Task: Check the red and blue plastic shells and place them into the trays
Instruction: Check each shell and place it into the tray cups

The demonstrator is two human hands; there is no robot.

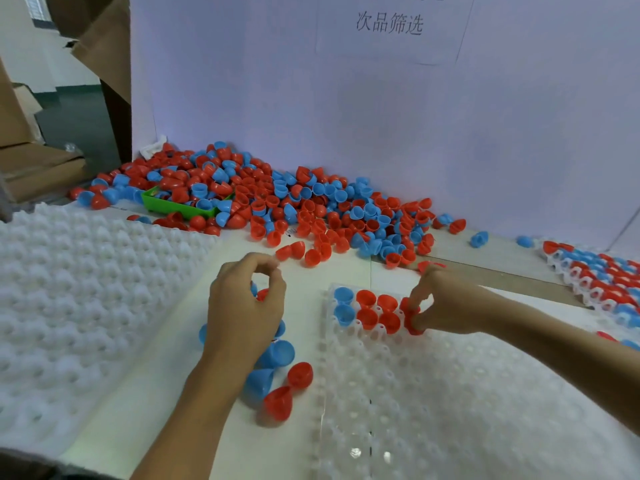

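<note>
Right hand (446,304): fingers (417,301) curl down and pinch a red shell (412,322) at the tray (450,393), in the second row, just right of the filled cups. Shell sits at the fingertips, touching the tray; whether it is fully seated cannot be told. A second red piece (427,265) shows just behind the knuckles on the desk (156,393).

Left hand (242,306): thumb and forefinger tips meet in a ring, other fingers curled. A bit of red (262,294) and a sliver of blue show inside the curl, under the palm; the hand appears to hold shells, count unclear.

Below the left wrist, loose on the desk: two blue shells (277,355) and two red ones (299,374), near the tray's left edge.

Tray's top-left corner holds two blue cups-up shells (343,295) in the first column, then four red (366,299) in two rows. Remaining cups are unfilled.

Farther out: a big heap (311,202) of mixed red and blue shells along the white backboard (381,116), partly burying a green bin (180,207). White dimpled trays (69,289) lie stacked at left. At far right, a filled tray (602,282) of red and blue. A printed sheet (389,24) is stuck on the backboard. Cardboard (104,46) upper left.
</note>
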